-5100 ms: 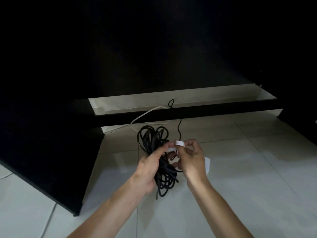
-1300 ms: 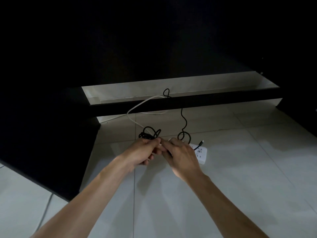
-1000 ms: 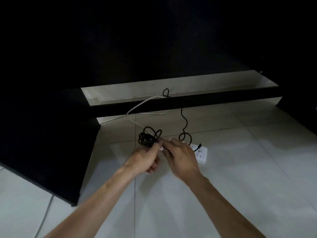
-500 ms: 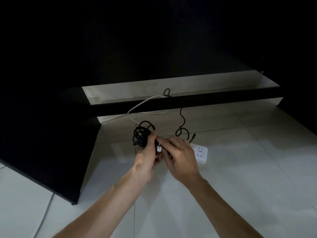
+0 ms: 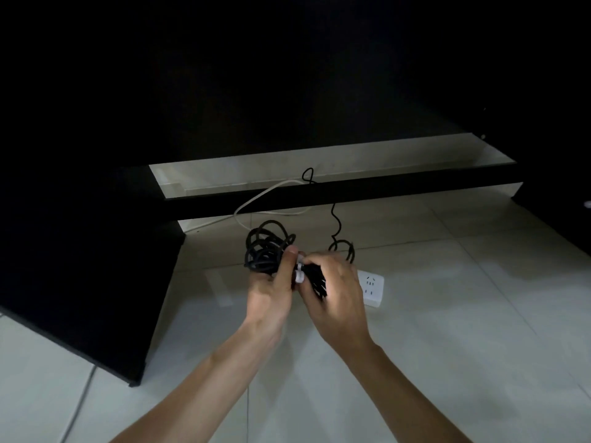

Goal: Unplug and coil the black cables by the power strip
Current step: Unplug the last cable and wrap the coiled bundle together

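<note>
A bundle of coiled black cable [image 5: 263,251] is lifted above the tiled floor, its loops sticking out to the upper left. My left hand [image 5: 271,292] grips the bundle around its middle. My right hand [image 5: 335,289] holds the other side, fingers curled at a white tie [image 5: 300,273] wrapped around the bundle. A white power strip [image 5: 372,287] lies on the floor just right of my right hand, partly hidden by it. A second thin black cable [image 5: 335,219] runs from behind the dark bar down to a small loop near the strip.
A dark desk panel [image 5: 86,266] stands at the left. A black crossbar [image 5: 351,195] spans the floor ahead. A white cord [image 5: 256,203] curves from the bar toward the bundle. Another white cord [image 5: 78,407] lies at the lower left.
Both hands have lifted the coiled bundle up off the floor and slightly toward me. The loops now stand out upper left of my left hand.
</note>
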A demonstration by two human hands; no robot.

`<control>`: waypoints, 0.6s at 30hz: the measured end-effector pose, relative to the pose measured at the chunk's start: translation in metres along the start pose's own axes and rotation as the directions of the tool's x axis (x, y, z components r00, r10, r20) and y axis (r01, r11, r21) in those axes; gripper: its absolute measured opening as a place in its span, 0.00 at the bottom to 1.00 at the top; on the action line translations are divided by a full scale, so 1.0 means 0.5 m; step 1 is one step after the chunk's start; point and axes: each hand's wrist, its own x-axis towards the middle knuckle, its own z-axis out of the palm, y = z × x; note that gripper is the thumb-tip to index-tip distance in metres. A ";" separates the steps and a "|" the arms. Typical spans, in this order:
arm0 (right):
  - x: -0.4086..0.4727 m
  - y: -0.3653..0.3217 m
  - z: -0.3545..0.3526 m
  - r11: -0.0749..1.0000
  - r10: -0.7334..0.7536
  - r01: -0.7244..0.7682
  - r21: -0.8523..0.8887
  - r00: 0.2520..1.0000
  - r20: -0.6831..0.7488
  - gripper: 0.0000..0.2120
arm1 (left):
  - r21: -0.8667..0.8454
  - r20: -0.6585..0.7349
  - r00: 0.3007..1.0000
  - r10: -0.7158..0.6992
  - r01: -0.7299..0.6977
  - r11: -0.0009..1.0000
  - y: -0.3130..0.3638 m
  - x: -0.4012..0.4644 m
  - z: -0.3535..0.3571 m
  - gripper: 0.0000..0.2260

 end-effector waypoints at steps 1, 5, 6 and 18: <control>0.000 -0.002 -0.001 1.000 0.009 -0.009 0.022 1.000 0.000 0.07 | 0.014 -0.001 1.000 0.005 -0.005 1.000 0.000 0.001 0.000 0.14; 0.017 -0.006 -0.009 0.996 -0.007 0.006 0.089 1.000 0.014 0.06 | 0.023 0.027 0.999 0.018 -0.018 1.000 -0.003 0.007 -0.009 0.12; 0.022 -0.007 -0.012 0.994 0.003 -0.005 0.106 1.000 0.019 0.06 | 0.043 0.042 0.999 0.034 -0.036 0.998 -0.002 0.009 -0.013 0.12; 0.052 -0.024 -0.033 0.909 0.299 -0.291 0.298 0.954 0.018 0.05 | 0.287 0.224 0.940 0.257 -0.316 0.904 0.007 0.034 -0.020 0.10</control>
